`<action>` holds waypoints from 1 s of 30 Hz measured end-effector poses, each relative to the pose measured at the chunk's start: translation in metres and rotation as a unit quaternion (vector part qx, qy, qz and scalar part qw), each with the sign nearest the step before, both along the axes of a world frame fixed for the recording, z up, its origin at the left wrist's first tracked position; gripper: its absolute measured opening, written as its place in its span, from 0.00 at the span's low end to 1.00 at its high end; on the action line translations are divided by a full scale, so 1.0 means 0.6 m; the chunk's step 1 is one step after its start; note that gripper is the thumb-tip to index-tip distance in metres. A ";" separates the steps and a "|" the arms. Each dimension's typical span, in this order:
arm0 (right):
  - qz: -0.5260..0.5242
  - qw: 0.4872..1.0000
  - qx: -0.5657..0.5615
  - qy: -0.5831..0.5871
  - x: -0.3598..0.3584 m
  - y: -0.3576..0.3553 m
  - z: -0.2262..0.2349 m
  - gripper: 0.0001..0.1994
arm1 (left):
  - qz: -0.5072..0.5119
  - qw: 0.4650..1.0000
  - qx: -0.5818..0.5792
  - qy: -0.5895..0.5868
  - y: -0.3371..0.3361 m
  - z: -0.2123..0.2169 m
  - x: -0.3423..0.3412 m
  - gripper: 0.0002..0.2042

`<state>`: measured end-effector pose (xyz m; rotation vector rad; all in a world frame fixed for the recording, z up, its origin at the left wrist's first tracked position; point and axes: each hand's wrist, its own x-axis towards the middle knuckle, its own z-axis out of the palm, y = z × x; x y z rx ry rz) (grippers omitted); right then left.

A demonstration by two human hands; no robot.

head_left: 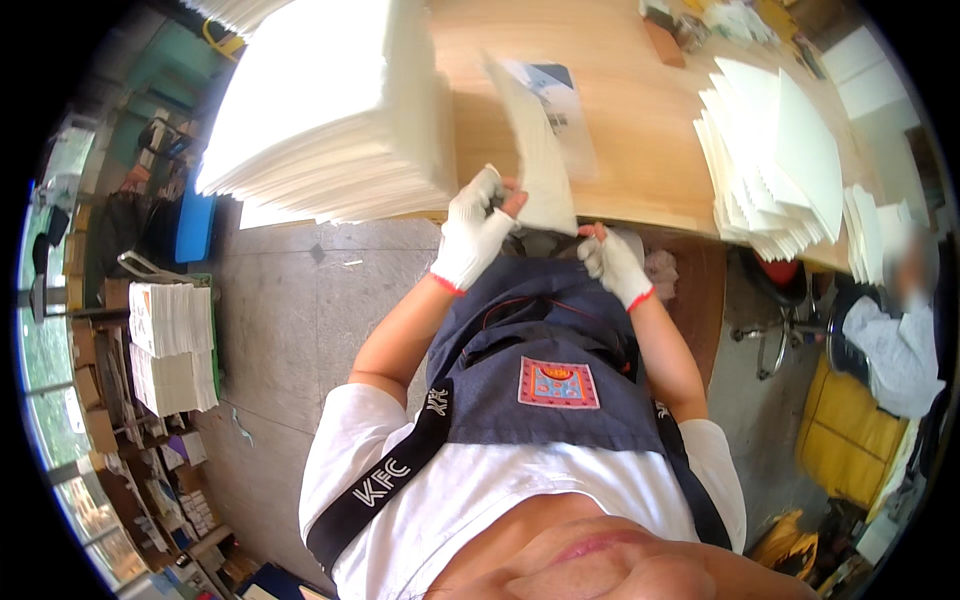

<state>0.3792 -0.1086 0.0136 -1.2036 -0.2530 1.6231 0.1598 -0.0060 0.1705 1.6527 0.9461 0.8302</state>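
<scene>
Between my two hands stands a cream-white sheet of paper (pixel 540 165), bowed and tilted over the table's near edge, its upper end smeared by motion. My left hand (pixel 472 232), in a white glove with bare fingertips, pinches its left edge between thumb and fingers. At the lower right corner, my right hand (pixel 614 264), gloved the same way, has its fingertips closed on the paper. Whether it is one sheet or a folded one, I cannot tell. Behind it a printed sheet with a blue and white design (pixel 565 105) lies flat on the wooden table (pixel 630 150).
A tall stack of white paper (pixel 330 110) stands at the left. Fanned white paper piles (pixel 775 155) rest on the right, near a seated person in a grey top (pixel 895 345). Bundled paper stacks (pixel 172 345) sit low at the left. A brown block (pixel 662 40) lies farther back.
</scene>
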 end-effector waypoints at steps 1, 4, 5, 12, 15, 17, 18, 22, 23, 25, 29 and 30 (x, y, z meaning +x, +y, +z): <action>0.022 0.995 0.007 0.099 -0.024 0.000 0.016 0.17 | -0.019 0.998 0.043 0.037 -0.007 0.040 -0.012 0.08; 0.038 0.988 0.031 0.145 -0.110 -0.004 0.088 0.17 | -0.091 0.995 -0.033 0.010 -0.023 0.116 -0.053 0.09; 0.032 0.988 0.043 0.146 -0.132 -0.009 0.110 0.16 | -0.110 0.991 -0.075 -0.009 -0.029 0.135 -0.067 0.09; 0.063 0.949 0.307 -0.006 -0.145 0.063 0.331 0.16 | 0.083 0.976 0.201 -0.013 -0.046 0.267 -0.190 0.10; 0.054 0.933 0.341 -0.100 -0.167 0.172 0.436 0.15 | 0.186 0.927 0.300 -0.127 0.032 0.305 -0.238 0.09; 0.121 0.909 0.336 -0.212 -0.177 0.226 0.502 0.17 | 0.270 0.908 0.319 -0.023 0.078 0.326 -0.258 0.08; 0.159 0.897 0.322 -0.259 -0.196 0.240 0.515 0.18 | 0.290 0.891 0.344 0.068 0.085 0.337 -0.289 0.08; 0.165 0.860 0.302 -0.377 -0.191 0.246 0.510 0.23 | 0.252 0.924 0.286 0.003 0.175 0.231 -0.328 0.11; 0.144 0.860 0.351 -0.342 -0.177 0.242 0.492 0.23 | 0.269 0.921 0.258 -0.113 0.172 0.208 -0.323 0.12; 0.151 0.888 0.363 -0.238 -0.149 0.195 0.498 0.23 | 0.327 0.882 0.186 -0.283 0.184 0.111 -0.386 0.16; -0.056 0.906 0.319 -0.272 -0.005 0.085 0.410 0.16 | 0.459 0.836 0.160 -0.255 0.111 -0.073 -0.388 0.13; -0.125 0.906 0.268 -0.303 0.045 0.053 0.391 0.15 | 0.458 0.862 0.142 -0.163 0.092 -0.137 -0.407 0.13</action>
